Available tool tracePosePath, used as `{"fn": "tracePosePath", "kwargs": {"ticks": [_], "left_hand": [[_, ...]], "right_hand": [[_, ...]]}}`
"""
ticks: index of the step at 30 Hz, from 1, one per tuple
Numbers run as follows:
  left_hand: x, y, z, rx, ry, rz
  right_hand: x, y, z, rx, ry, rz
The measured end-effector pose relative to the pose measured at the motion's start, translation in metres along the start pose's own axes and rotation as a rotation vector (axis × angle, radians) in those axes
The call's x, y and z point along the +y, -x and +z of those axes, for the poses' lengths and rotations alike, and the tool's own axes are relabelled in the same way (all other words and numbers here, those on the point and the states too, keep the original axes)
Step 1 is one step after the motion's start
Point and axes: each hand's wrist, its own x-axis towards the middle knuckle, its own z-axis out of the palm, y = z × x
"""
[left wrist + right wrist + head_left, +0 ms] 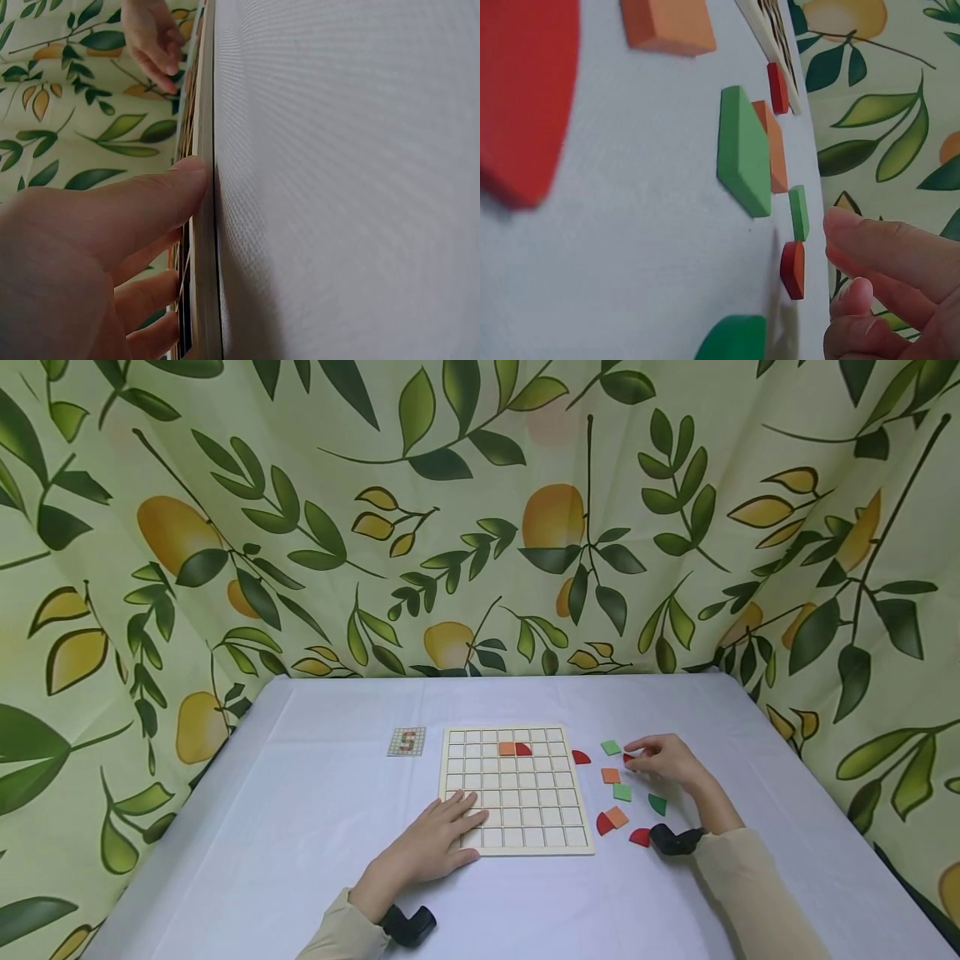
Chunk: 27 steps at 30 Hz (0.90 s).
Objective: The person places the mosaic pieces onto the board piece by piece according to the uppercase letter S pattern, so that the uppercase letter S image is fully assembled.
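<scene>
My left hand rests on the lower left corner of a pale grid board, fingers spread over the squares. In the left wrist view its thumb lies along the board's edge. An orange square tile and a red quarter-circle tile sit side by side near the board's top. My right hand hovers at the far right tiles, fingertips close to a red tile lying on the table. In the right wrist view a gap shows between that tile and the loosely bent fingers.
Right of the board lie loose tiles: green squares, orange squares, red quarter-circles and a dark green quarter-circle. A small patterned card lies left of the board. Behind the white table hangs a leaf-print curtain.
</scene>
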Motion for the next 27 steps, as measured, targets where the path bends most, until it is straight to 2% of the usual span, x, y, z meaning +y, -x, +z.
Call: {"fn": "tracePosePath", "kwargs": {"ticks": [11,27], "left_hand": [[0.001,0.001,-0.001,0.003,0.023,0.007],[0.001,0.000,-0.001,0.007,0.016,0.004]], "right_hand": [[0.008,-0.003,-0.002,-0.005,0.010,0.055],[0.012,-0.008,-0.002,-0.003,0.023,0.088]]}}
